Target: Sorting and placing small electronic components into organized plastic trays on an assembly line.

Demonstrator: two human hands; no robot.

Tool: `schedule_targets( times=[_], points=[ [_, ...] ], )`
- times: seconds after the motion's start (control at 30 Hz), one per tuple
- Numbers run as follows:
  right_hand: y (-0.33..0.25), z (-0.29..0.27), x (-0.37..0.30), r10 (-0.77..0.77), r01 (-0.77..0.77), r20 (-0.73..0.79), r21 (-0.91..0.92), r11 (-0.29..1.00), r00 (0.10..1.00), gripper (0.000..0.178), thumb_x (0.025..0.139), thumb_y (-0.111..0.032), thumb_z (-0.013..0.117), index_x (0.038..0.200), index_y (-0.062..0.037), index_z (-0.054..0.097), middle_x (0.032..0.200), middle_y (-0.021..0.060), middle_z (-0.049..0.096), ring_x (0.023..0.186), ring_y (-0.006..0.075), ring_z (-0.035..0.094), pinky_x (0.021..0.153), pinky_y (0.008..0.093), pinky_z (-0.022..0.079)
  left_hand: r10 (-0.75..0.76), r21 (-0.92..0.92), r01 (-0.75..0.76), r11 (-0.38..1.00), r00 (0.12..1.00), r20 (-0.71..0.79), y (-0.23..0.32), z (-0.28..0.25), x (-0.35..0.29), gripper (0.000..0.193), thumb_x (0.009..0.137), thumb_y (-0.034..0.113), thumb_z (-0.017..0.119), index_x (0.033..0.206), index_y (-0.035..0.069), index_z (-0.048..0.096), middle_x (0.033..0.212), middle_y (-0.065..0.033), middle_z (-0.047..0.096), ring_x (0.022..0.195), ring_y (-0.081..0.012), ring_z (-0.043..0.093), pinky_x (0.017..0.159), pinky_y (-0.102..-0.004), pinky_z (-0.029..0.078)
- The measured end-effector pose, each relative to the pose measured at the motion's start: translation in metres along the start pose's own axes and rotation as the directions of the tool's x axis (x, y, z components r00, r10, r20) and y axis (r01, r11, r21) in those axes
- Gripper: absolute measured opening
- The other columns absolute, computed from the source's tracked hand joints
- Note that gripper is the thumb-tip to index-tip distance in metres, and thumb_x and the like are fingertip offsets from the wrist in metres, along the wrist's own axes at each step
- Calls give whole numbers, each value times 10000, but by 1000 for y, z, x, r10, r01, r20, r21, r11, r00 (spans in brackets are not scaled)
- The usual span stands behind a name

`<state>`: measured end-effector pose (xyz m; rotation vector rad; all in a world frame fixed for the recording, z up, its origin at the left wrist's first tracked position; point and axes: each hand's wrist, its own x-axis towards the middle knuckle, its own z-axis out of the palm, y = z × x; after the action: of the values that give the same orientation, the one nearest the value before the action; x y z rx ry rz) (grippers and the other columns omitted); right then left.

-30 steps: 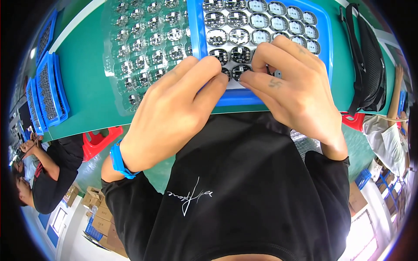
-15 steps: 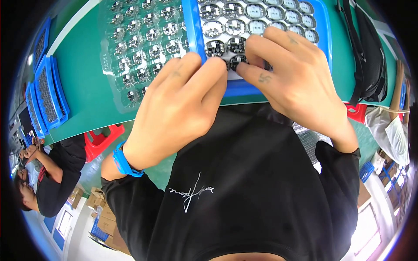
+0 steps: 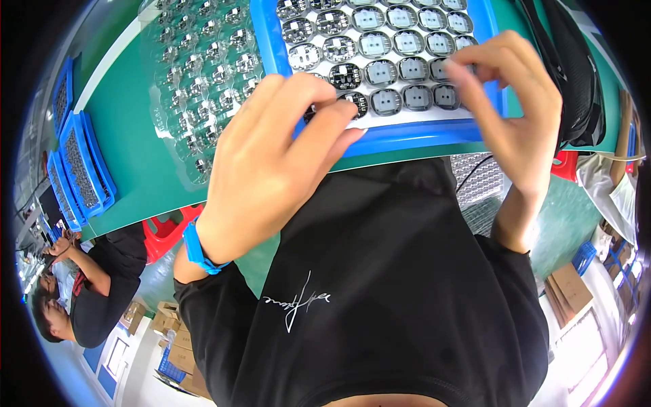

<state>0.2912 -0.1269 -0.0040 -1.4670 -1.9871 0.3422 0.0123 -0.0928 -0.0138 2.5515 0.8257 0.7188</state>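
Note:
My left hand (image 3: pixel 271 149), with a blue band on the wrist, bends over the front left corner of a blue tray (image 3: pixel 407 141). Its curled fingertips meet a round black part with small components (image 3: pixel 355 106); whether they pinch anything is hidden. Above the tray's right side is my right hand (image 3: pixel 522 102), its thumb and index finger bent toward each other and smeared by motion, close to the grey-faced parts. Rows of oval casings fill the tray on a white sheet, some with grey faces (image 3: pixel 386 102), others with exposed circuit boards (image 3: pixel 332 22).
Left of the tray, a clear plastic blister sheet (image 3: pixel 196 88) holds many small circuit pieces on the green table (image 3: pixel 135 163). Blue trays of dark parts (image 3: pixel 81 163) stand farther left, near another person (image 3: pixel 95 285). A black bag (image 3: pixel 576 81) lies at the right.
My right hand has lifted off the circuit-board parts and moved right. My left hand stays at the tray's front corner. The tray appears shifted left and lower in view.

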Motion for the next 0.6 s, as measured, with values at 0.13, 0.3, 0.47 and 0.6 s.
schedule_targets(
  times=[0.13,0.3,0.47,0.6],
  points=[
    [26,5,-13,40,-64,-188,-124,990,981,103,916,-11,811,1013,-20,777,905,37,678,830,136,582,753,287,435,38,84,-40,996,999,28,-2,6,1,276,779,17,901,1030,54,792,1014,-48,664,824,-234,597,628,-345,477],
    [25,27,-25,96,-122,-231,-101,987,968,88,921,-26,816,1002,-30,784,845,25,636,836,150,554,772,283,427,68,222,-50,974,995,-73,1,19,-6,272,716,32,844,975,64,769,1032,-7,666,817,-230,578,666,-368,461],
    [22,29,-25,105,-133,-242,-104,986,965,89,917,-29,820,997,-46,785,807,23,595,811,160,534,754,295,416,77,262,-49,964,992,-97,5,23,-7,282,718,34,848,991,62,784,1052,-5,676,823,-227,581,662,-373,424],
    [18,29,-27,108,-139,-250,-109,984,962,97,912,-31,824,999,-47,786,803,23,591,796,165,526,746,301,413,97,265,-65,962,989,-110,4,25,-8,284,716,26,844,992,57,783,1061,-11,672,843,-230,583,678,-379,408]
  ],
)
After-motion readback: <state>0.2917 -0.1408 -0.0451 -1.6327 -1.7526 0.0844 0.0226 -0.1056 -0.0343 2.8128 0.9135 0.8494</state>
